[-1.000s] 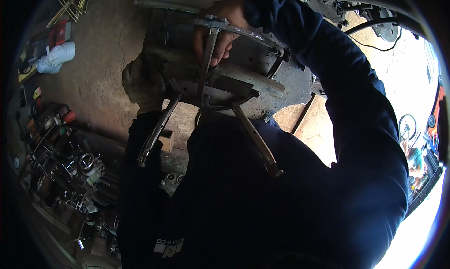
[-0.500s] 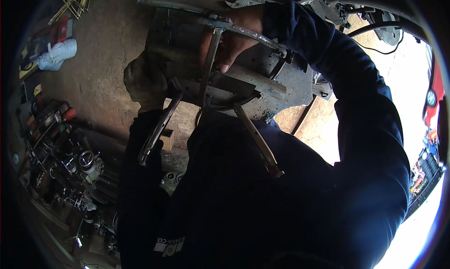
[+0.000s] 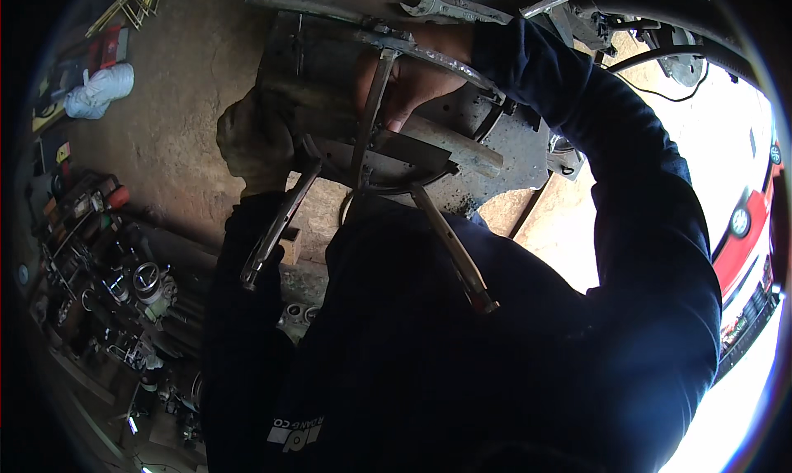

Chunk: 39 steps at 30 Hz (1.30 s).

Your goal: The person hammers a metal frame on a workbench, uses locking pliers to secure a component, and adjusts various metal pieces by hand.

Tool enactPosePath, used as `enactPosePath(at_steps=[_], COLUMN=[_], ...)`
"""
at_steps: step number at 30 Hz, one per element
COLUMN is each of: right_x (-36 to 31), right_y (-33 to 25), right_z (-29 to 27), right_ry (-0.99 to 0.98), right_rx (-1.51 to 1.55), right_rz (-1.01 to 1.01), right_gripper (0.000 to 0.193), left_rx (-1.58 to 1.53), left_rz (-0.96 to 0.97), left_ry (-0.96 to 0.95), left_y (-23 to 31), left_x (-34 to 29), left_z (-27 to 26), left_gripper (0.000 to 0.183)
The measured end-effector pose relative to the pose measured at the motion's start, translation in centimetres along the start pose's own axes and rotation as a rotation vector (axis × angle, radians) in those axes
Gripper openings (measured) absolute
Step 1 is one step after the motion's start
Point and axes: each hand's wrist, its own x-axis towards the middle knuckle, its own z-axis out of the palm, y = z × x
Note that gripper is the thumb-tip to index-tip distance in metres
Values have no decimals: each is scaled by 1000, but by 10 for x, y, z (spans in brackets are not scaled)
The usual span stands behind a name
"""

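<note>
A welded metal frame of curved bars and legs (image 3: 450,246) lies over a dark steel plate (image 3: 524,147). My left hand (image 3: 256,143), in a dark work glove, is curled at the plate's left side beside the frame; what its fingers close on is lost in shadow. Bare, my right hand (image 3: 425,73) reaches under the upper curved bar (image 3: 322,11), thumb pointing down and fingers bent inward. An upright bar (image 3: 375,94) partly covers those fingers, hiding whatever they pinch. Just below the thumb are a flat dark strip (image 3: 404,149) and a metal tube (image 3: 458,143).
A wrench-like tool (image 3: 437,4) lies at the plate's far edge. Machine parts and a black hose (image 3: 660,48) stand at the far right. Metal clutter with a handwheel (image 3: 147,282) fills the lower left. White cloth (image 3: 99,91) lies farther left. A red car (image 3: 742,234) shows outside.
My right hand has shifted slightly right under the curved bar, its thumb still pointing down. My left hand stays nearly where it was. More of the red car shows at the right.
</note>
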Motion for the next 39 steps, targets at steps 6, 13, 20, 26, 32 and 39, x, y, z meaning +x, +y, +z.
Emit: enactPosePath(at_steps=[6, 13, 20, 26, 32, 39], right_x=[1, 2, 2, -1, -1, -1], right_y=[0, -6, 14, -12, 8, 3], right_z=[3, -1, 1, 1, 1, 0], right_ry=[23, -35, -99, -22, -29, -104], right_rx=[-106, -189, -31, 47, -2, 64], right_rz=[-36, 63, -56, 14, -49, 83], right_gripper=[37, 45, 47, 33, 34, 43], left_rx=[1, 1, 13, -6, -5, 6], left_rz=[-27, -1, 18, 2, 38, -1], left_ry=[-43, -51, -23, -32, -16, -10], left_y=[0, -5, -2, -1, -7, -2], left_x=[0, -1, 0, -1, -2, -2], left_z=[0, -1, 1, -3, 2, 0], left_gripper=[26, 25, 25, 26, 27, 28])
